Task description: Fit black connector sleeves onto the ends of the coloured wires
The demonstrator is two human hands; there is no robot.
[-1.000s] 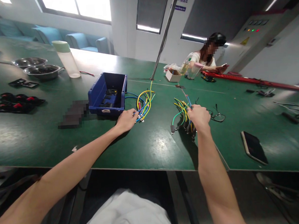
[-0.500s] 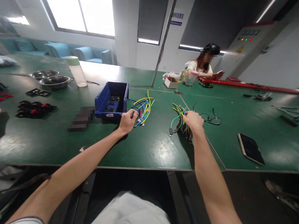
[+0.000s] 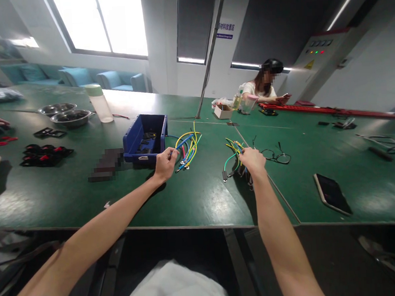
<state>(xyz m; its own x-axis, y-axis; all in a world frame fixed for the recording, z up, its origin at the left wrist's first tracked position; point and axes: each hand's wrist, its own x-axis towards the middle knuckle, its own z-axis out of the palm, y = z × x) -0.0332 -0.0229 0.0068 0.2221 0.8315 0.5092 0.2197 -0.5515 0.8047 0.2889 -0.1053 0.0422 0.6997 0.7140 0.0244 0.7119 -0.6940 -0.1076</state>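
On the green table (image 3: pixel 200 197), my left hand (image 3: pixel 166 164) is closed on a blue wire at the left side of a loose bunch of blue, yellow and red wires (image 3: pixel 191 150) with ring ends. Just left of that bunch stands a blue bin (image 3: pixel 145 138) with small black parts inside. My right hand (image 3: pixel 253 160) is closed on a second bundle of yellow, green and blue wires (image 3: pixel 233 146). Dark ends of this bundle hang below the fingers, and a green wire with a black block (image 3: pixel 224 176) curves out to the left.
Eyeglasses (image 3: pixel 280 157) and a phone (image 3: pixel 332 193) lie to the right. Metal bowls (image 3: pixel 71 118), a bottle (image 3: pixel 100 104) and black-and-red parts (image 3: pixel 46 155) are left. Another person's hands show at the left edge; a seated person (image 3: pixel 263 86) holds a phone across the table.
The camera view has shifted slightly. My left hand has drawn back a little to the left from the loose wires, and my right hand stays on its bundle.
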